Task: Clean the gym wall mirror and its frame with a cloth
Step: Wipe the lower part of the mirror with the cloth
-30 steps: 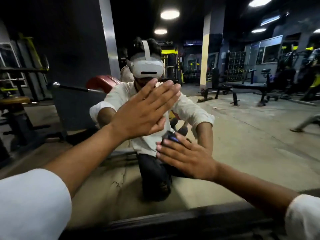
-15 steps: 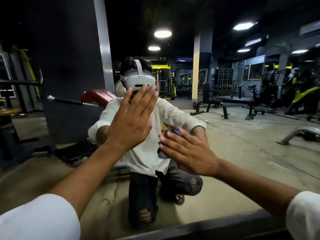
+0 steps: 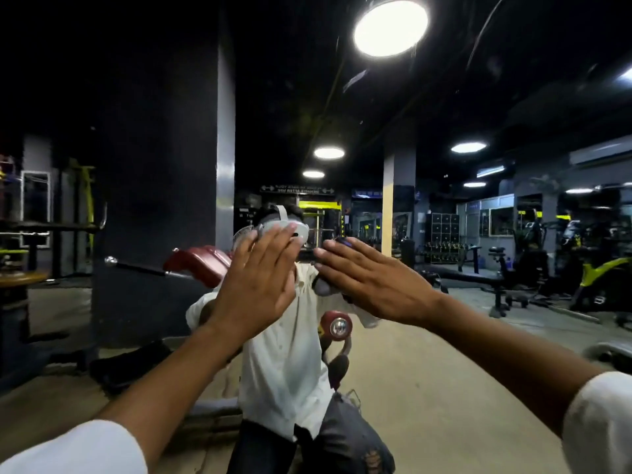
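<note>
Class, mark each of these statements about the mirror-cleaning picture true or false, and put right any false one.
1. The left hand lies flat on the mirror, fingers straight. True.
2. The right hand grips a spray bottle. False: its straight fingers press a dark cloth to the mirror.
3. The round ceiling light reflected at the top is off. False: it is lit.
4. The left sleeve is white. True.

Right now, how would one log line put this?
left hand: flat on large wall mirror; right hand: presses dark blue cloth on it
</note>
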